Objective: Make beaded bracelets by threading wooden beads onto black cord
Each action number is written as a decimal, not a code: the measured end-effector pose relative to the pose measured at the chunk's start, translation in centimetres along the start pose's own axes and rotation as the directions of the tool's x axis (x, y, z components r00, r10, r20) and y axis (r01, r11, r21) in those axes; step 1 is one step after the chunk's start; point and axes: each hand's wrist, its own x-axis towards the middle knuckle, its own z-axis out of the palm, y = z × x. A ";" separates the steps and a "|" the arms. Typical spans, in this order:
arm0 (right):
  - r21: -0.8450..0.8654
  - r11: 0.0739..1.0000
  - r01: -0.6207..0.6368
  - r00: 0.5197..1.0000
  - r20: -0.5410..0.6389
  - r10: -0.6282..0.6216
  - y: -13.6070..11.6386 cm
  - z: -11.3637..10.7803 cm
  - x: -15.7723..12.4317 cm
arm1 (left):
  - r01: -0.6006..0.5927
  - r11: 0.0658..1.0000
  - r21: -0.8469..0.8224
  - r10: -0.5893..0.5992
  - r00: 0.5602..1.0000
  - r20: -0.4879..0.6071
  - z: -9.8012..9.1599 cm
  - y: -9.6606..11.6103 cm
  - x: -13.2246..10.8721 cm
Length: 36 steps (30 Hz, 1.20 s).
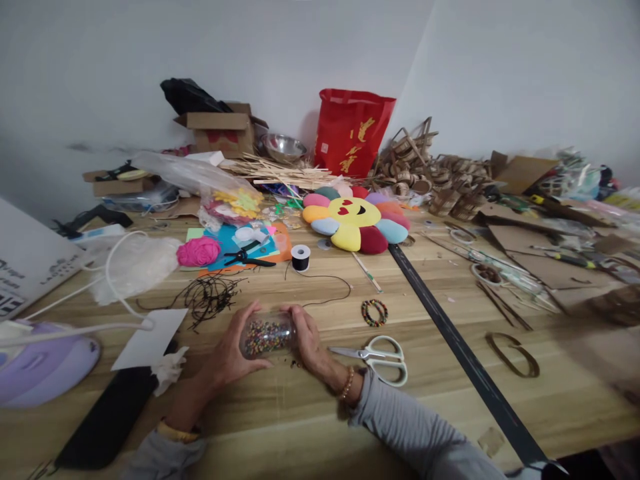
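A clear jar point(268, 335) of small multicoloured beads lies on its side between my two hands, low over the wooden table. My left hand point(236, 347) wraps its base end, thumb along the near side. At the other end my right hand point(309, 339) is closed round the jar, covering whatever is there. A few loose dark beads point(295, 364) sit on the table just below the jar. Right of my right hand lie scissors point(383, 357) with pale handles, and behind them a beaded bracelet point(375, 313). A spool of black cord point(301, 258) stands beyond the jar.
A tangle of black cord point(213, 297) lies left of the jar. Further left are a black phone-like slab point(110, 420), white paper point(150, 337) and a purple device point(47, 363). A flower cushion point(357, 217) sits behind; a dark strip point(460, 347) crosses the table at right.
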 end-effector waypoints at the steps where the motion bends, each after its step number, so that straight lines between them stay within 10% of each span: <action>1: -0.015 1.000 0.007 1.000 0.002 -0.007 0.0 0.0 0.0 | 0.008 1.000 -0.026 -0.007 1.000 0.012 0.0 -0.1 -0.1; 36: 0.243 0.965 -0.104 0.987 -0.095 0.130 1.3 0.4 0.4 | 0.124 0.887 -0.444 -0.125 0.992 0.027 1.1 0.0 -0.2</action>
